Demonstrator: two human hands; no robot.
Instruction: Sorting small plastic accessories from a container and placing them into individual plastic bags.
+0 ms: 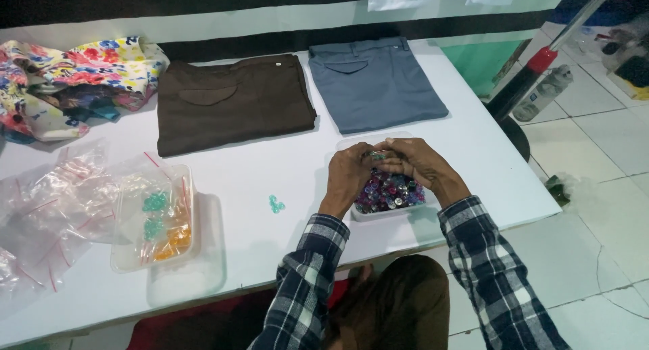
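My left hand [349,173] and my right hand [420,160] meet fingertip to fingertip over a clear plastic tray [378,213] filled with small buttons [392,192] in purple, pink and silver. Both hands pinch a few greenish buttons [377,155] between the fingers, just above the heap. A pair of teal buttons [274,204] lies loose on the white table [257,167], to the left of my left wrist. My sleeves are blue-and-white plaid.
Folded brown trousers [230,103] and folded grey-blue trousers [375,83] lie at the back. A floral cloth [74,79] is heaped at the far left. Small clear bags [61,201] and a tray of bagged green and orange buttons [159,218] lie on the left. Right of the table is tiled floor.
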